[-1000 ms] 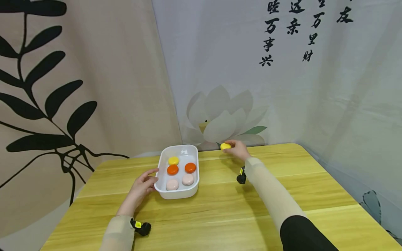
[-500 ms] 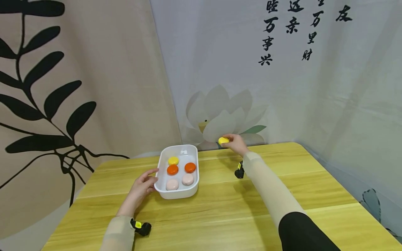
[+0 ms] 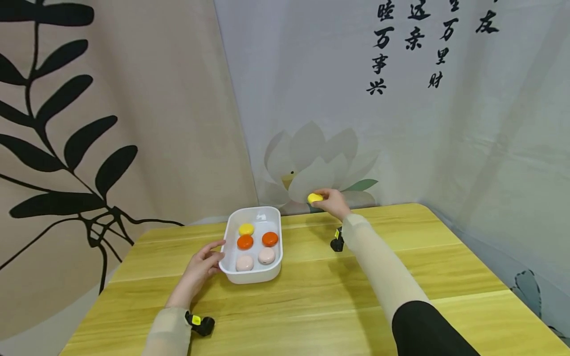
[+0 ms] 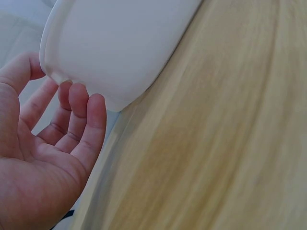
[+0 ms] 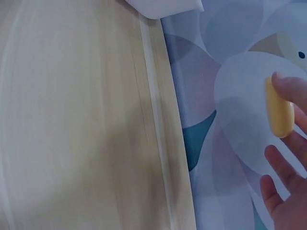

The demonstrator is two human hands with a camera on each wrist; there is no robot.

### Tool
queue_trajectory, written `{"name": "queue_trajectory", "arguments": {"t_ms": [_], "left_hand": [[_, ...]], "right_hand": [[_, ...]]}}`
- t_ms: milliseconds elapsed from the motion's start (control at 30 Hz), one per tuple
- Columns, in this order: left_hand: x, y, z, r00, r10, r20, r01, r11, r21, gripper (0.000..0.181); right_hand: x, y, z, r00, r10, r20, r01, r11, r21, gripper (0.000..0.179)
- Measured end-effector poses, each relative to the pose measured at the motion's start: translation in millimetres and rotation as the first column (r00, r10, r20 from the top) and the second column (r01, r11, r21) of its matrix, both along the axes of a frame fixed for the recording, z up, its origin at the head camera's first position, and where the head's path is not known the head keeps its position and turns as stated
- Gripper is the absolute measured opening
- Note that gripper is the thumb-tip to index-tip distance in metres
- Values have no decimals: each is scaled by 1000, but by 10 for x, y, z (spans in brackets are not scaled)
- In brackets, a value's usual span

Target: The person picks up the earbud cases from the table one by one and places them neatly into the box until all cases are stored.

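Observation:
A white plastic tray [image 3: 254, 278] stands on the table left of centre, longer from front to back. Inside lie a yellow disc [image 3: 246, 229], two orange discs [image 3: 269, 239] and two pale pink discs [image 3: 266, 255], all smooth and rounded. My left hand [image 3: 202, 267] holds the tray's left side, thumb at the rim and curled fingertips against the outer wall [image 4: 110, 52]. Over the table's back edge, right of the tray, my right hand [image 3: 333, 202] pinches another yellow disc [image 3: 314, 198] between thumb and fingers. That disc [image 5: 279, 108] appears edge-on in the right wrist view, its other fingers spread below.
The wood-grain table [image 3: 311, 306] ends just behind the tray. Beyond it hangs a cloth backdrop [image 3: 311, 99] with a printed lotus, leaves and black characters. Small black cameras [image 3: 203, 326] are strapped to both wrists.
My right hand has lifted slightly and shifted a little left with the yellow disc, mostly in the first half second. My left hand and the tray have stayed in place.

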State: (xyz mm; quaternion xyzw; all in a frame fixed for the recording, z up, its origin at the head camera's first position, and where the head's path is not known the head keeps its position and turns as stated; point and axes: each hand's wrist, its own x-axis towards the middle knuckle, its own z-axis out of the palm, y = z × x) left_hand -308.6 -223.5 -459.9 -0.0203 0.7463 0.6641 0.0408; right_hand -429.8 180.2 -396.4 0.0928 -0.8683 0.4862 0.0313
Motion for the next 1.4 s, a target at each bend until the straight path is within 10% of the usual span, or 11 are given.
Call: {"name": "queue_trajectory", "arguments": {"t_ms": [1400], "left_hand": [[-25,-46,-42,1000,-16,-9,16,1000,-3,51]], "right_hand": [[-66,-389,324,999,37,-33,-38,999,-36,48]]}}
